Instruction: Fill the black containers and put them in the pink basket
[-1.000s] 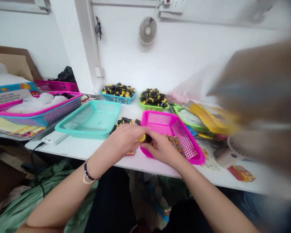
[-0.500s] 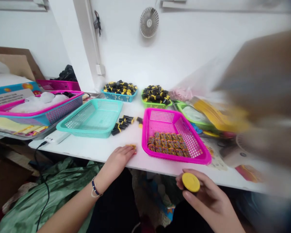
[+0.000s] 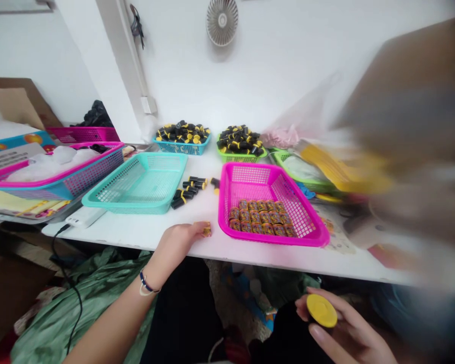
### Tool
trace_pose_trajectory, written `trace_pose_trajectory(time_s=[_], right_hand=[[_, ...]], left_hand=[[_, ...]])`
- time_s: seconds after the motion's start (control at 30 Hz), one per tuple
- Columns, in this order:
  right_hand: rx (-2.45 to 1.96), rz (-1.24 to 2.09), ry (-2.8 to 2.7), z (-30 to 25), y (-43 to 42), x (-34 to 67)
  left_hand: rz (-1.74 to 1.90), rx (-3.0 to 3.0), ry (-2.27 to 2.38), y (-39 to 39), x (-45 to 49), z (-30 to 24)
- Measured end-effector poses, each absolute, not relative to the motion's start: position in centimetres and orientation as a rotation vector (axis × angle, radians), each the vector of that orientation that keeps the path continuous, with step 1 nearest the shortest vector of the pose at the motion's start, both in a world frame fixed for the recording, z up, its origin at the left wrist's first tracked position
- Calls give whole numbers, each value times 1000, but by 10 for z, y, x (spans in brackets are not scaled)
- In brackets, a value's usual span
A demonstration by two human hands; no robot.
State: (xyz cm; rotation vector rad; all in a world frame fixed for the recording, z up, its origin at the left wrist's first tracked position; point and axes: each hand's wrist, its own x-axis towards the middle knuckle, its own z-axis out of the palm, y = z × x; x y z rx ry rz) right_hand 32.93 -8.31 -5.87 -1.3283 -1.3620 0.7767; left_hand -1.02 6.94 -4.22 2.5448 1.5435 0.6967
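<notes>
My left hand [image 3: 180,240] rests at the near edge of the white table [image 3: 136,232], its fingers curled over a small yellow-orange label piece [image 3: 207,230]. My right hand [image 3: 345,333] is below the table edge near my lap and grips a round yellow cap [image 3: 321,310] on a dark part. A pink basket [image 3: 250,184] just right of my left hand holds rows of small brown labelled rolls [image 3: 261,218]. Several loose black-and-yellow tubes [image 3: 187,189] lie between the pink basket and an empty teal basket [image 3: 140,182].
Blue basket [image 3: 182,146] and green basket [image 3: 240,155] at the back hold black-and-yellow tubes. A pink-and-blue basket [image 3: 60,174] with white stuff stands at left, a white power bank [image 3: 84,216] with cable beside it. Yellow packets [image 3: 337,174] and blurred clutter fill the right. Wall fan [image 3: 222,15].
Both hands were together at the pink basket holding the yellow-capped piece. My right hand has carried it down below the table edge; my left hand settled on the label piece.
</notes>
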Motion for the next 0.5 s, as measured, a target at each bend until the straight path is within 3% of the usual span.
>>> trace_pose_trajectory(time_s=[0.23,0.5], right_hand=[[-1288,880,-1424,-57,-82,328],[-1134,998,-1276,-53,-86,301]], left_hand=[[925,2360,1498,83,-23,-36],[1230,2140,1148,9,11,-18]])
